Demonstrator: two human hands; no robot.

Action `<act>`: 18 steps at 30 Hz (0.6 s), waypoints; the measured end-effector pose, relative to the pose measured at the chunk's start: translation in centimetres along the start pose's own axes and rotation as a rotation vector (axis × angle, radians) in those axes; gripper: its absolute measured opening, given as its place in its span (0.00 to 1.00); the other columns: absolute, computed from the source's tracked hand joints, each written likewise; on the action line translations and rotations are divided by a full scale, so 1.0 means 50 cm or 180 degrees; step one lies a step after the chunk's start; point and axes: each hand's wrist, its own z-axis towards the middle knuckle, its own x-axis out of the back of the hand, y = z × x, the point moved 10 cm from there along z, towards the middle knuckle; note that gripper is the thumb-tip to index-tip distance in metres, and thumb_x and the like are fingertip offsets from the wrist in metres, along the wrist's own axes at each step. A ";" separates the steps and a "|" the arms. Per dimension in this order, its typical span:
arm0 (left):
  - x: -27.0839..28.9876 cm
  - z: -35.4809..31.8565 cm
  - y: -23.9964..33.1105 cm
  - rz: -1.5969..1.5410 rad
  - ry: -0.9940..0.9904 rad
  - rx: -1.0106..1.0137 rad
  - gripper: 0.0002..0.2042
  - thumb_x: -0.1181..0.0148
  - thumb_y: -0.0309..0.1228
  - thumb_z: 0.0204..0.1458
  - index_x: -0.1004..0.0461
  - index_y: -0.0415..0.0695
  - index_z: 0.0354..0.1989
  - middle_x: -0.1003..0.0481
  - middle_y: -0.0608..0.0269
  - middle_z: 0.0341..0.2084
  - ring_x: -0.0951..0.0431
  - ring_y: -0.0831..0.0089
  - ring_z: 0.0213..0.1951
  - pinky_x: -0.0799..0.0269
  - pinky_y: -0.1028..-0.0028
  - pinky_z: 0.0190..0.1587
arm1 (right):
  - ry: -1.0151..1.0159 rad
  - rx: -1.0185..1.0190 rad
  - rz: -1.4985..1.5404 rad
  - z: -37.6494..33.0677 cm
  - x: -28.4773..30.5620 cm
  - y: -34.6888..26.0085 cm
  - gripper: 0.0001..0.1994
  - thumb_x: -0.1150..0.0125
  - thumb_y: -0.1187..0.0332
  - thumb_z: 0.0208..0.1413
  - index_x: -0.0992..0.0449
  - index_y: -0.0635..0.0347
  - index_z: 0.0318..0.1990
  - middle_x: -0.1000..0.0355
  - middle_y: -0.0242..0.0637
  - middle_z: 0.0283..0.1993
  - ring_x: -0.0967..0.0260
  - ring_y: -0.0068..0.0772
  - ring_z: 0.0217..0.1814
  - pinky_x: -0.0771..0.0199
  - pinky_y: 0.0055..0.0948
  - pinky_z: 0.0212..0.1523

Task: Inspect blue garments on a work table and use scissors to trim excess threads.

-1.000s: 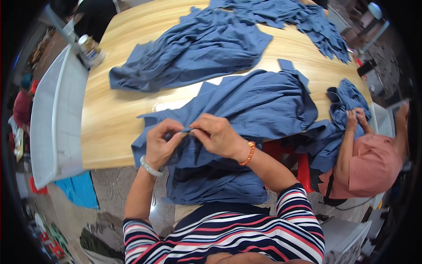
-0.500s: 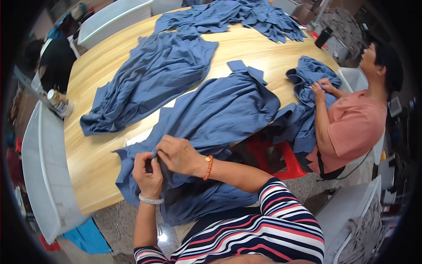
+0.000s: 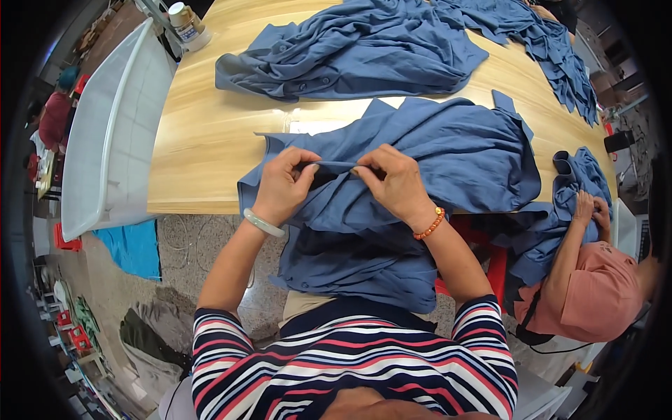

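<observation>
A blue shirt point(image 3: 462, 154) lies rumpled across the near part of the table, its lower part hanging over the front edge above my lap. My left hand point(image 3: 281, 185) pinches a narrow folded edge of it between thumb and fingers. A short way to the right, my right hand point(image 3: 397, 183) pinches the same edge, and the strip between them is stretched straight. A second blue shirt point(image 3: 378, 52), with buttons showing, is spread just beyond. On the right, a co-worker's hands point(image 3: 589, 208) hold another blue garment point(image 3: 588, 175).
The light wooden table point(image 3: 189, 147) has a white plastic bin point(image 3: 105, 140) along its left side. A jar point(image 3: 187, 26) stands at the far left corner. More blue garments point(image 3: 553, 52) lie at the far right. A red stool point(image 3: 495, 273) is partly hidden below.
My view has turned, so the table appears shifted. My hands have moved apart from close together, pulling the shirt's edge straight between them. The co-worker's head now leans down.
</observation>
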 end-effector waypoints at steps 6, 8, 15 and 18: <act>-0.008 -0.003 -0.003 -0.0778 -0.0086 0.0268 0.04 0.44 0.21 0.56 0.27 0.35 0.38 0.26 0.69 0.26 0.27 0.85 0.26 0.32 0.83 0.28 | 0.0336 0.0376 -0.0278 0.014 -0.026 -0.101 0.14 0.37 0.75 0.49 0.25 0.59 0.45 0.28 0.42 0.39 0.26 0.47 0.37 0.26 0.37 0.35; -0.010 -0.001 0.003 -0.0822 -0.0064 0.0187 0.04 0.43 0.20 0.55 0.27 0.36 0.38 0.26 0.68 0.26 0.26 0.84 0.27 0.30 0.82 0.30 | 0.0191 0.0411 0.0095 0.023 -0.058 -0.098 0.14 0.38 0.77 0.49 0.24 0.60 0.45 0.28 0.43 0.35 0.27 0.46 0.34 0.27 0.35 0.34; -0.004 0.000 0.066 0.0032 -0.0185 -0.0468 0.12 0.44 0.15 0.44 0.28 0.39 0.39 0.25 0.55 0.31 0.22 0.65 0.33 0.28 0.73 0.35 | -0.0223 0.0345 0.0832 0.042 -0.051 -0.083 0.06 0.38 0.80 0.48 0.22 0.66 0.36 0.28 0.39 0.30 0.29 0.30 0.28 0.30 0.25 0.30; -0.010 0.002 0.093 0.0924 -0.0069 -0.1072 0.14 0.46 0.14 0.41 0.29 0.39 0.38 0.27 0.52 0.32 0.24 0.54 0.34 0.28 0.67 0.35 | -0.0179 0.0555 0.0819 0.044 -0.053 -0.094 0.06 0.38 0.80 0.48 0.23 0.67 0.35 0.28 0.38 0.32 0.29 0.29 0.28 0.30 0.24 0.30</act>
